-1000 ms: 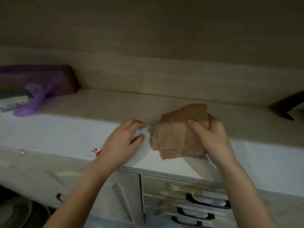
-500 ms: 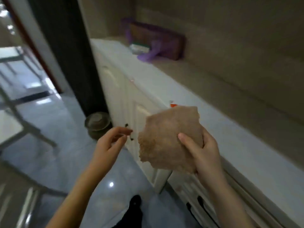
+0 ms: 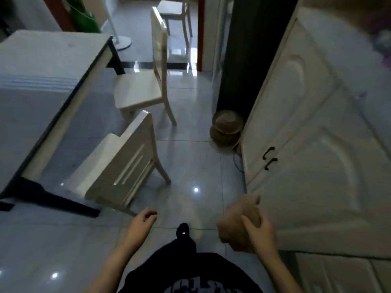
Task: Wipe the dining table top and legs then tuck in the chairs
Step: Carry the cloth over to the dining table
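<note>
- Cloth (image 3: pixel 237 227): tan/brown, coarse-looking weave, bunched into a soft lump w/ ragged edges; blurred, so finer texture can't be read.
- Surface (image 3: pixel 31 66): dining table at far left, pale smooth top w/ dark edging along its right side; black leg (image 3: pixel 63 203) splays across the floor from the near right corner, a second dark leg at the far right corner.
- Near chair (image 3: pixel 118 166): cream painted wood, slatted back, glossy top rail; stands just off the surface's right edge nr the near corner, seat partly under that edge, back toward the camera.
- Far chair (image 3: pixel 143 89): same cream wood, flat seat, tall back; pulled out, well clear of the surface's far right corner.
- Third pale chair (image 3: pixel 175 11) sits beyond, in the doorway.
- Floor (image 3: pixel 190 157): grey glossy tiles w/ light reflections.
- Cabinet (image 3: pixel 306 144) at right: cream doors w/ raised arched panels, two black handles (image 3: pixel 269 157).
- Round brownish woven-looking basket (image 3: pixel 227 127) on the floor beside the cabinet's far end, against a dark panel.
- Green object (image 3: pixel 84 15) behind the surface's far edge; can't tell what it is.
- Right hand (image 3: pixel 257 233): fingers wrapped round the cloth, thumb across it, held low beside the cabinet front, over the floor.
- Left hand (image 3: pixel 141 224): empty, fingers loosely curled, touching nothing.
- Person's dark top and dark shoe (image 3: pixel 183 229) at bottom centre.
</note>
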The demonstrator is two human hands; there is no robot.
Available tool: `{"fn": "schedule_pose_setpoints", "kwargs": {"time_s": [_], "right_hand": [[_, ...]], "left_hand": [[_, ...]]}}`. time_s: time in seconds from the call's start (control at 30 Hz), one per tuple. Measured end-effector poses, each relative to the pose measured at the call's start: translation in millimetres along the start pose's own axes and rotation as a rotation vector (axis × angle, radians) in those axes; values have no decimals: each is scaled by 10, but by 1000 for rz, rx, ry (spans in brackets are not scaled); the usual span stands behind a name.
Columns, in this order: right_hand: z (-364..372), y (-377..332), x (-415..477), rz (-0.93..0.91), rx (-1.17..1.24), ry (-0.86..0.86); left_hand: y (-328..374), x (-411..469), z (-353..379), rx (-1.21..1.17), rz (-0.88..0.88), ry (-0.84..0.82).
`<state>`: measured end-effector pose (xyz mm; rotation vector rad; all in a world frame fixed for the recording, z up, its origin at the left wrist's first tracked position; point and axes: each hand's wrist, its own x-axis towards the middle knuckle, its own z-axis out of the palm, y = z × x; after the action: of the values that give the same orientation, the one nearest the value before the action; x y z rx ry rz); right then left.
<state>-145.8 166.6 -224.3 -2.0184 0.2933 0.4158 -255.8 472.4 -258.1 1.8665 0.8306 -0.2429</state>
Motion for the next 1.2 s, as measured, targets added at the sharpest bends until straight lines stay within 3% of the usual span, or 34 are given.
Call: {"fn": "schedule_pose_setpoints", "kwargs": {"time_s": [0.1,0.2,0.53,0.67,0.87,1.0,1.2], "right_hand": [[305,-212,336,27,16,27],[574,-456,693,14,-15,84],[606,-651,1980,211,6,211],[512,-1177,2637,174,46,246],[452,-1841,4099,79,-57,150],[600,-2430,4921,53,-70,30],[1196,-3324,5965,-47,-143,-108]], "left_hand": [[-150,322,-289,5,-91,33],[-182,758,-517,75,-73,-1],[934,2118,-517,-46,31,-146],[1344,2774,-365,-131,21,-133],[2219,3734,-262,-194,-55,-61],[2862,4338,-426,-364,-98,54],[3119,5065,-796,-489,-219,247]]}}
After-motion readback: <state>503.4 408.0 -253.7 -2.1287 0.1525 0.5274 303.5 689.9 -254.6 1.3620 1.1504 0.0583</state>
